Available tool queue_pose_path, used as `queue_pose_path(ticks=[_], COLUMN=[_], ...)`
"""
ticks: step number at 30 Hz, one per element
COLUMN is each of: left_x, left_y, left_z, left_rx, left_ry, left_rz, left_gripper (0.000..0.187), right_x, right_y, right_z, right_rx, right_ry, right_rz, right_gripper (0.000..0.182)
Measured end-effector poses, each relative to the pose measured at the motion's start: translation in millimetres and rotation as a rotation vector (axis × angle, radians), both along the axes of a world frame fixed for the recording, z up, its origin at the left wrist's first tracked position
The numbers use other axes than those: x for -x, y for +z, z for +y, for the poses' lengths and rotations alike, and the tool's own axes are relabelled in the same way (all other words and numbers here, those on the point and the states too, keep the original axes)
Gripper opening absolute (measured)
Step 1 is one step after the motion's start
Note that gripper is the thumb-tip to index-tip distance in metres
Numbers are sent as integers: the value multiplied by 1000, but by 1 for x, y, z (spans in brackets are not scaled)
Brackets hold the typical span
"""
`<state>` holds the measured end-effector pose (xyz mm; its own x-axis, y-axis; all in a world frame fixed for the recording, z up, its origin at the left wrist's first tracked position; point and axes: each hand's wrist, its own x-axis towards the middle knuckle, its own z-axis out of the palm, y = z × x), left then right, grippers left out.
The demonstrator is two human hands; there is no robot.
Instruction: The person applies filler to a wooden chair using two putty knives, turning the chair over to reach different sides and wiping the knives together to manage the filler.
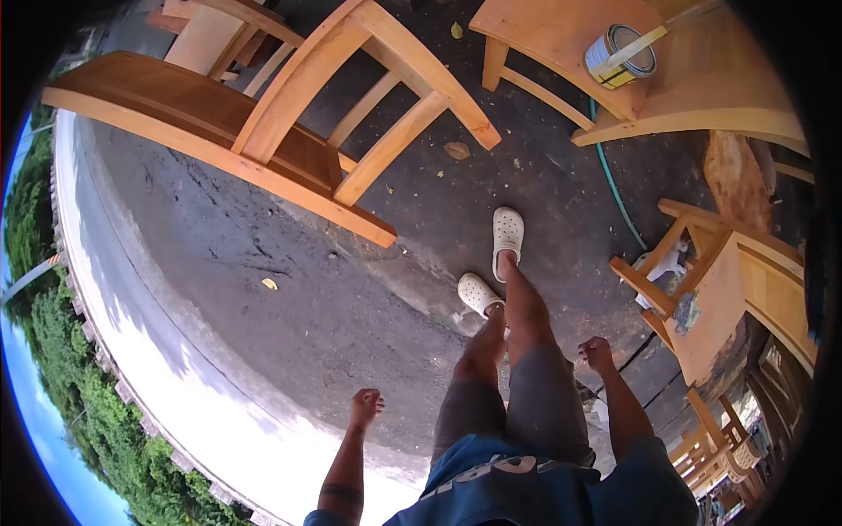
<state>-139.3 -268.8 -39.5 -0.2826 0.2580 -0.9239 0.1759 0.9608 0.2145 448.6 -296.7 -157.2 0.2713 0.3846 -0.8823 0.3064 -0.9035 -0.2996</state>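
My left hand (367, 407) hangs beside my body over the grey ground, its fingers curled in, and nothing shows in it. On the other side, my right hand (596, 352) is held beside my thigh with the fingers likewise curled and no object visible in them. Neither hand touches anything around it. Nearest to my right hand is a small wooden chair (715, 302) at the right. Ahead of my feet stands a wooden chair (351, 101) with an open slatted frame.
An open paint can (621, 57) with a pale flat stick across its top stands on a wooden chair seat (544, 26). A green hose (614, 180) runs over the ground. More wooden furniture (715, 447) stands lower right. A sunlit road (202, 368) lies left.
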Motion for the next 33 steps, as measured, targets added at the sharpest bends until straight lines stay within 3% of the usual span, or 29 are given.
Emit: queue_pose_path(ticks=[3, 8, 13, 15, 17, 19, 23, 25, 28, 31, 33], left_x=[-35, -94, -185, -216, -247, -311, -468, -534, -651, -732, -765], left_y=[-7, -39, -50, -69, -100, -111, -120, -135, -113, -113, -123], left_z=[-60, -55, 55, 77, 94, 109, 108, 98, 90, 87, 81], left_rx=[259, 163, -158, -176, -137, -140, -213, -95, -63, -185, -282], left_ry=[-267, -329, -340, -396, -432, -523, -701, -739, -619, -570, -648], left_rz=[-100, -92, -94, -95, -141, -142, -335, -454, -646, -715, -673], left_gripper=[29, 30, 22, 19, 23, 25, 28, 32, 39, 44, 39], right_x=[-33, -83, -132, -144, -158, -167, -187, -198, -226, -239, -248], right_y=[13, 37, 69, 81, 100, 104, 79, 70, 88, 79, 70], right_z=[-27, -39, -32, -37, -39, -44, -72, -87, -86, -84, -73], right_rx=[-57, 8, -12, -74, -85, -87, -190, -217, -245, -492, -499], right_ry=[-160, -413, -144, -60, -73, -101, -374, -493, -308, -569, -700], right_rz=[-7, 81, 257, 323, 438, 406, 335, 341, 180, 44, -327], right_gripper=[20, 33, 40, 31, 47, 55, 61, 63, 57, 50, 48])
